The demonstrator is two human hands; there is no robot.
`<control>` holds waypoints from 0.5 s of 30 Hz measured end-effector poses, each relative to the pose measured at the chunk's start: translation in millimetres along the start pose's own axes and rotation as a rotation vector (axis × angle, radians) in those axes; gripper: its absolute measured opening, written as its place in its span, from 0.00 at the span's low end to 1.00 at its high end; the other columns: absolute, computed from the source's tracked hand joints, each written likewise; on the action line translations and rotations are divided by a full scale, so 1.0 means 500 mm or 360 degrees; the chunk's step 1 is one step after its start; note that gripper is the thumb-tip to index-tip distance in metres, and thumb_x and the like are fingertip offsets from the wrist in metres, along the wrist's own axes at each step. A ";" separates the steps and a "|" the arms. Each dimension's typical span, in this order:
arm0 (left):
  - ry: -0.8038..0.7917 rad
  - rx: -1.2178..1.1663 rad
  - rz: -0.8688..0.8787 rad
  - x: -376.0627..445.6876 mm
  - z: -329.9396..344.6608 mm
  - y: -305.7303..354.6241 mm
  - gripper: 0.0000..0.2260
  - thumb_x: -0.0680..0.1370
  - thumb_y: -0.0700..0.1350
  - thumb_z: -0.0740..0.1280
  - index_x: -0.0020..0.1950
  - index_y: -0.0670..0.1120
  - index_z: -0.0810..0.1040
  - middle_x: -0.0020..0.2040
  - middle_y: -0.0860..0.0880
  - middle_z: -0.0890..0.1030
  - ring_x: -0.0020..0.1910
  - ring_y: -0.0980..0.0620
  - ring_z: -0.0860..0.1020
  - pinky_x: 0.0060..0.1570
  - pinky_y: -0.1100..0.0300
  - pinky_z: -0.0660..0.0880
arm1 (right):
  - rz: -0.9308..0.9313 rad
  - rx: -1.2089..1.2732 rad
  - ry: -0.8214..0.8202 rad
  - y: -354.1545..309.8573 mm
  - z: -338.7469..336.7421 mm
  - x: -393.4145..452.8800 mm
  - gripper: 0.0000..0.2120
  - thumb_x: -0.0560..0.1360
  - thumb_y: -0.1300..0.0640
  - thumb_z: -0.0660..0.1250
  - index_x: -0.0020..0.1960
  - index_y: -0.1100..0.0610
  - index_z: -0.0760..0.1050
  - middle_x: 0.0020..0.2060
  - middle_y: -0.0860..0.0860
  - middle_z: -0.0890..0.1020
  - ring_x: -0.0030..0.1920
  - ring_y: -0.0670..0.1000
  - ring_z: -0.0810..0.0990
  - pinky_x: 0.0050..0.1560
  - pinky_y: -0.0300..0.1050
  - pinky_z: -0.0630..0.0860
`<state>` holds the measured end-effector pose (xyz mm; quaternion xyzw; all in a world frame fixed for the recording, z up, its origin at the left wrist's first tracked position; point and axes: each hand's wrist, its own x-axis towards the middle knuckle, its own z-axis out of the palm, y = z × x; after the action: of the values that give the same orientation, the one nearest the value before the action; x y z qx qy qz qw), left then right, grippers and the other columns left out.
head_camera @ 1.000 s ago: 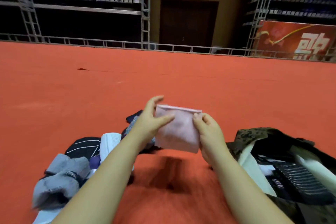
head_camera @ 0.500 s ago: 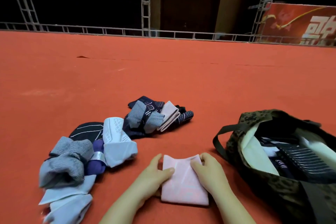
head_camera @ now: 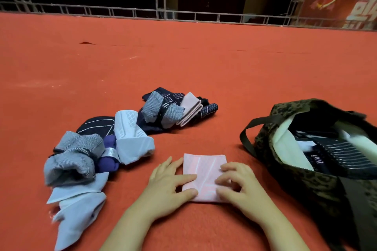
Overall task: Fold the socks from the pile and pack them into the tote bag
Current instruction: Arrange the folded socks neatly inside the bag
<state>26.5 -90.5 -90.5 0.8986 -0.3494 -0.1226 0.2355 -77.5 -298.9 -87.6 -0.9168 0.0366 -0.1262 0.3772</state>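
Socks are the job, and one folded pink sock (head_camera: 204, 175) lies flat on the red floor (head_camera: 183, 63) under both sets of fingertips. The left hand (head_camera: 169, 187) lays nearly straight fingers on its left edge; the right hand (head_camera: 238, 185) rests bent fingertips on its right edge. Neither hand appears to pinch it.

Beyond the left fingers, the pile (head_camera: 114, 144) of unfolded socks sprawls. Just past the right fingers, the tote bag (head_camera: 285, 177) gapes open, folded pieces already inside.

The likely trouble: the fold is only pressed, so lifting by one edge could let the layers spring apart. The bag's mouth sags, and its strap (head_camera: 247, 138) lies toward the sock, so a careless carry might snag there or drop the sock outside.
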 end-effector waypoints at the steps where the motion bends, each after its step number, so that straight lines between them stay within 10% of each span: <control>1: -0.0006 0.0024 0.0009 -0.001 -0.002 0.002 0.33 0.62 0.73 0.52 0.66 0.70 0.67 0.77 0.60 0.49 0.75 0.56 0.40 0.74 0.53 0.39 | -0.0025 -0.0061 -0.0150 0.002 -0.001 -0.010 0.12 0.60 0.34 0.65 0.43 0.33 0.75 0.59 0.32 0.68 0.66 0.32 0.59 0.64 0.32 0.57; 7: -0.0016 0.0053 0.0227 -0.008 -0.002 -0.007 0.33 0.57 0.76 0.59 0.63 0.73 0.67 0.73 0.65 0.41 0.72 0.60 0.32 0.71 0.55 0.30 | -0.0083 -0.0229 -0.0409 0.013 -0.011 -0.011 0.17 0.67 0.45 0.74 0.55 0.38 0.78 0.63 0.33 0.64 0.68 0.34 0.55 0.69 0.35 0.51; 11: 0.0008 -0.0116 0.0368 -0.007 -0.005 -0.006 0.19 0.60 0.71 0.62 0.50 0.74 0.71 0.68 0.73 0.51 0.73 0.65 0.43 0.71 0.59 0.34 | -0.0091 -0.0201 -0.0283 0.012 -0.004 -0.009 0.11 0.71 0.44 0.68 0.52 0.42 0.81 0.61 0.36 0.70 0.67 0.38 0.61 0.71 0.41 0.57; 15: 0.0021 -0.0151 0.0429 -0.001 0.000 -0.002 0.27 0.60 0.70 0.65 0.59 0.69 0.68 0.62 0.75 0.62 0.69 0.72 0.51 0.71 0.60 0.38 | -0.0105 -0.0102 -0.0100 -0.002 0.003 -0.002 0.11 0.75 0.46 0.61 0.51 0.49 0.78 0.53 0.41 0.80 0.61 0.39 0.72 0.67 0.33 0.58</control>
<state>26.7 -89.5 -90.7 0.8322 -0.4591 -0.1003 0.2944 -78.2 -297.0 -88.0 -0.9326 -0.0015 -0.1086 0.3441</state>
